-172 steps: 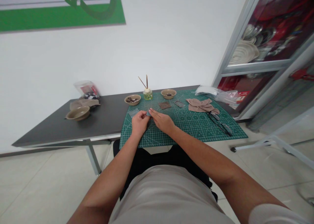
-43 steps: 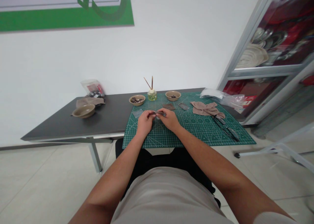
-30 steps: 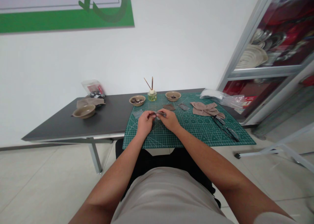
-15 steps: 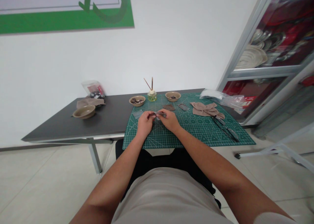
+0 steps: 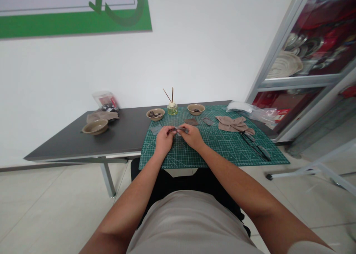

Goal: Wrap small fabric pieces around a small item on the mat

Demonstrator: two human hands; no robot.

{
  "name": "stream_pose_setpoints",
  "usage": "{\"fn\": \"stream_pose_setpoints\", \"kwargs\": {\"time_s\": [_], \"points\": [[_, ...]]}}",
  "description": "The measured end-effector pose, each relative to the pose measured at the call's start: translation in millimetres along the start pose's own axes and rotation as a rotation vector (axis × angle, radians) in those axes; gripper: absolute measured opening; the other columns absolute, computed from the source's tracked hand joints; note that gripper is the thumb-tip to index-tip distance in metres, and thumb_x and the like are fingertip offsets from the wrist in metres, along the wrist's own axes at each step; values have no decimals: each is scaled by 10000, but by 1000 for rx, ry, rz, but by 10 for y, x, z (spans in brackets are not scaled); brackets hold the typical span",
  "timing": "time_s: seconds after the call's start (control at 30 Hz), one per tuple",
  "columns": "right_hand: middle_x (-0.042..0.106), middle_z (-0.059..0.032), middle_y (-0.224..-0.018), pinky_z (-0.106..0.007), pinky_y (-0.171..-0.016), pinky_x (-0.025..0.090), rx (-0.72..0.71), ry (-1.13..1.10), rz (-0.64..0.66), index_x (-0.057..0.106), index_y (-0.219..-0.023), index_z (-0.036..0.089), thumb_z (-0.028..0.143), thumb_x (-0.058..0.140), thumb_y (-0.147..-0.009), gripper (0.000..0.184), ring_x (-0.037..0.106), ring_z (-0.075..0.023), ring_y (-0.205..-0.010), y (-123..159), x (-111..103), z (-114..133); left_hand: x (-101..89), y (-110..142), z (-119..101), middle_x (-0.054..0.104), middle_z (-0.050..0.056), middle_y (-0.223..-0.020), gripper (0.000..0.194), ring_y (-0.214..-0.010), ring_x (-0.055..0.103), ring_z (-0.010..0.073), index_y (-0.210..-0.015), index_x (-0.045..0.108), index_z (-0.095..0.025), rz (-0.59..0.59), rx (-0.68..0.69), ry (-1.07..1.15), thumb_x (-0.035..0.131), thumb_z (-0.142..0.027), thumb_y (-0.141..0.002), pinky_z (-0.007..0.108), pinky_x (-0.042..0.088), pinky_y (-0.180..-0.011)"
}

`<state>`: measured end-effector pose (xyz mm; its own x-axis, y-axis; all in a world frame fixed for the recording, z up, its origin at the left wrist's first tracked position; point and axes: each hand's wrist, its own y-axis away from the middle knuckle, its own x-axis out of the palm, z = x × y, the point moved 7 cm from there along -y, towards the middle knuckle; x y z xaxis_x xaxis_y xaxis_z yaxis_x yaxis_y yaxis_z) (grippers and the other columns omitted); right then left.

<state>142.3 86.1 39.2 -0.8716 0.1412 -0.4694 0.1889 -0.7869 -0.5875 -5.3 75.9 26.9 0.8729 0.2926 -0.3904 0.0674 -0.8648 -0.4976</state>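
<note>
Over the green cutting mat (image 5: 217, 152), my left hand (image 5: 164, 138) and my right hand (image 5: 193, 136) meet fingertip to fingertip. Both pinch a small, thin grey sheet (image 5: 182, 129); the fingers hide much of it, and whether it wraps something cannot be made out. Just left of my left hand lies a light grey-blue sheet (image 5: 156, 129). Beyond my right hand are a brown sheet (image 5: 191, 121) and a grey rectangular piece (image 5: 208, 121), both flat on the mat.
Two tan bowls with dark small pieces, the left bowl (image 5: 155, 114) and right bowl (image 5: 196, 110), flank a reed diffuser (image 5: 172, 108). A brown cloth (image 5: 233, 124), glasses (image 5: 257, 146) and plastic bags (image 5: 254, 111) lie right. Another bowl (image 5: 95, 127) stands far left.
</note>
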Motion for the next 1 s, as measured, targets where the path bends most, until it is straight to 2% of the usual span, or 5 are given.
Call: {"fn": "stream_pose_setpoints", "kwargs": {"time_s": [0.17, 0.53, 1.0], "points": [[733, -30, -859, -298, -765, 485, -8, 8, -10, 695, -858, 220, 274, 620, -824, 99, 665, -187, -807, -1, -4, -5, 0, 0, -13, 666, 28, -895, 140, -815, 617, 156, -904, 668, -183, 1, 11, -24, 577, -123, -815, 302, 490, -792], [743, -28, -918, -316, -810, 502, -6, -63, -14, 714, -908, 230, 250, 629, -812, 129, 677, -190, -855, 2, 0, -6, 7, -2, 8, 651, 22, -883, 123, -808, 610, 156, -896, 667, -192, 5, 16, -29, 585, -145, -818, 293, 498, -757], [738, -25, -878, -306, -783, 494, -5, -68, 0, 706, -875, 227, 257, 624, -815, 106, 673, -187, -827, -2, 5, -3, -3, 10, -19, 648, 19, -870, 130, -740, 601, 145, -902, 673, -196, 8, -2, -29, 584, -153, -818, 285, 500, -714]]}}
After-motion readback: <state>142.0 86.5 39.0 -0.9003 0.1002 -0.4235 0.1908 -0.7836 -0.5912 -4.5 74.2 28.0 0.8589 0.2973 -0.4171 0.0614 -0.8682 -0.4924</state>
